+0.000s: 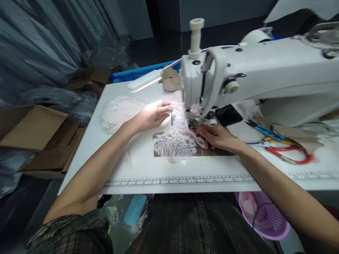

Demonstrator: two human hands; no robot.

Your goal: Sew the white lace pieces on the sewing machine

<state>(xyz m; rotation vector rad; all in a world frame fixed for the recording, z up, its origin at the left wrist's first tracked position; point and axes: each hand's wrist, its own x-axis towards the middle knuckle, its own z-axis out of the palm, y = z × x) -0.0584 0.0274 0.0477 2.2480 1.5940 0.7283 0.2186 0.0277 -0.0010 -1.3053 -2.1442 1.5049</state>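
Note:
A white sewing machine (259, 70) stands on the white table, its needle area above a piece of white lace (174, 144). The lace lies over a brown sheet (217, 151). My left hand (156, 114) is left of the needle, fingers bent toward the pale fabric under bright lamp light; whether it pinches anything is unclear. My right hand (214, 137) is just right of the presser foot, thumb and fingers closed on the lace's right edge. A heap of pale lace (120, 111) lies to the left of my left hand.
Red-handled scissors (288, 155), blue snips (267, 131) and a dark phone (228, 115) lie to the right. A lamp (145, 80) reaches over the table. A measuring tape (180, 180) runs along the front edge. Cardboard boxes (34, 128) stand left; a purple basket (270, 220) sits below.

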